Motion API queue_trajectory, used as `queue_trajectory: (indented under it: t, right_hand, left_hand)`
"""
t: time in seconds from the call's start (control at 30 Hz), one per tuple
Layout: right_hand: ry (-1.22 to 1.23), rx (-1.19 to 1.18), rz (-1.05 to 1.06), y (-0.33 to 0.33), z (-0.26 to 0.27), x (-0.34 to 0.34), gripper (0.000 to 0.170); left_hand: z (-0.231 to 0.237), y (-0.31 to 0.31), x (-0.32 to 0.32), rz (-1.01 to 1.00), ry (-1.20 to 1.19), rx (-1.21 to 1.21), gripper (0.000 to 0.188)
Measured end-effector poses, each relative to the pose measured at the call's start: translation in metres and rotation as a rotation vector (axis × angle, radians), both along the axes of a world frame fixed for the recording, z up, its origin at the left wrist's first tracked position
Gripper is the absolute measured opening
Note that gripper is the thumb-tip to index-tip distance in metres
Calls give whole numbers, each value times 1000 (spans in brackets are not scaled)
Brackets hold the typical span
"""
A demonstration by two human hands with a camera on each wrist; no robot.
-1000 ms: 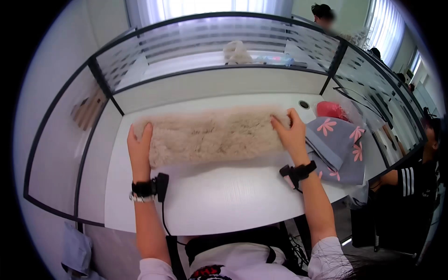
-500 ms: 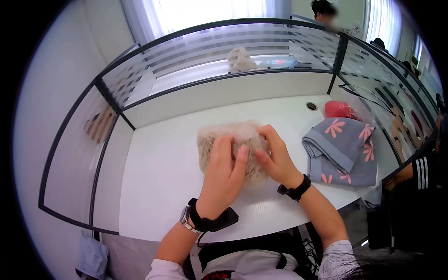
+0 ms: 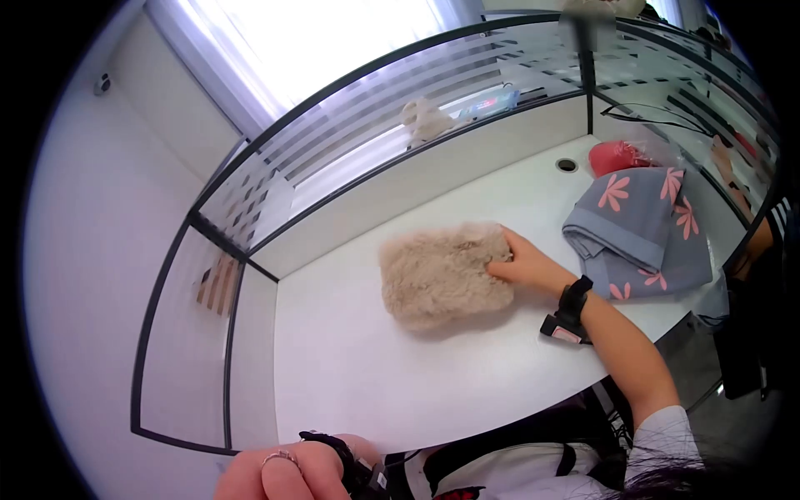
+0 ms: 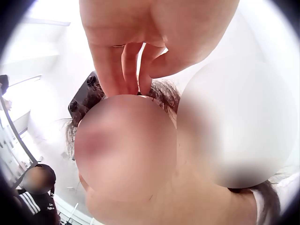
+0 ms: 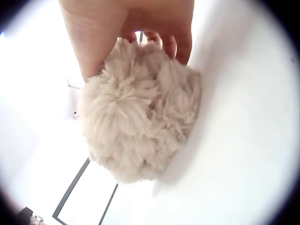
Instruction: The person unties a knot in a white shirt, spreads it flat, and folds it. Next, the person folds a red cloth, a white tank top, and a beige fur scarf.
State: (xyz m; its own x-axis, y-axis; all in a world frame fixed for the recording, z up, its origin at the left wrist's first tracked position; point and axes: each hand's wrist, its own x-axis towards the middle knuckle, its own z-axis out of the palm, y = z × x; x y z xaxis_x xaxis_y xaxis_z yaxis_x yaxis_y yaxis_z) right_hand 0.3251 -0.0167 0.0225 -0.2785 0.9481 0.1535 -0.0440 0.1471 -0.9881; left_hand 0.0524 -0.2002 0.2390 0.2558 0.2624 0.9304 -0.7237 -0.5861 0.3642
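Note:
A folded, furry beige cloth (image 3: 446,275) is at the middle of the white desk (image 3: 358,375), forming a thick, rounded bundle. My right hand (image 3: 533,267) grips its right end, thumb on the near face and fingers round the back. From the right wrist view, the bundle's fluffy end (image 5: 140,112) fills the space below that hand, close against the desk. My left hand (image 3: 287,477) is away from the cloth, low at the front left in the head view. In the left wrist view its fingers (image 4: 110,70) extend towards the wearer's head, with the fingertips partly hidden.
A grey cloth (image 3: 642,225) with pink flowers lies folded at the right. Behind it sits a red item (image 3: 615,158) in clear plastic. Framed partitions (image 3: 417,158) border the desk's back and sides. A round cable hole (image 3: 567,165) is near the back right.
The furry cloth went from a long strip held at both ends to a compact folded bundle. My left hand has let go and come up towards the head; my right still holds the cloth.

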Motion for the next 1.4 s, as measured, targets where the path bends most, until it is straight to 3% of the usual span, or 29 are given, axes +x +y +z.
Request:
queue_trajectory:
  t: [0.1,0.23,0.8,1.4]
  right_hand:
    - [-31,12,-19,4,1,3,71]
    - [-75,-42,-13,5,-4,6,88]
    - [-19,-154,139,-3,9,3,61]
    - [-98,-53,118,-10,9,-1,74]
  left_hand:
    - [-1,-4,-7,-85,-23,5,15]
    - [0,-9,-16,-146,-41,8,14]
    - [0,-3,-26,-257,-7,-7,12]
    - [1,9,-35,-309,51,-72,10]
